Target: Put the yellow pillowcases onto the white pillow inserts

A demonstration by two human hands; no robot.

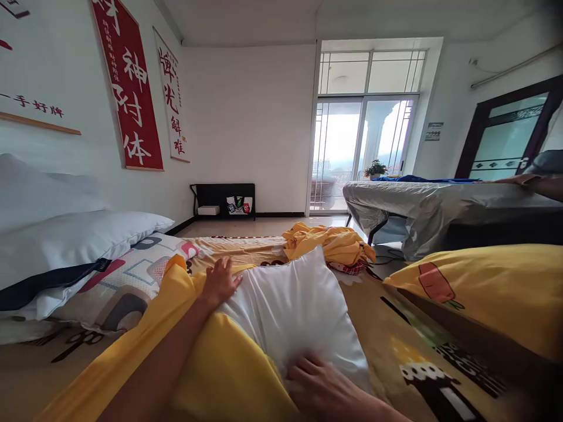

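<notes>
A white pillow lies on the bed in front of me, partly inside a yellow pillowcase. My left hand rests at the far left corner of the pillow, where the yellow cloth meets it, its fingers curled onto the edge. My right hand presses on the near end of the white pillow, fingers spread flat. A crumpled yellow cloth lies just beyond the pillow.
White pillows and a patterned pillow are stacked at left by the wall. A yellow carrot-print pillow lies at right. Another person's arm rests on a silver-covered table. Balcony doors stand behind.
</notes>
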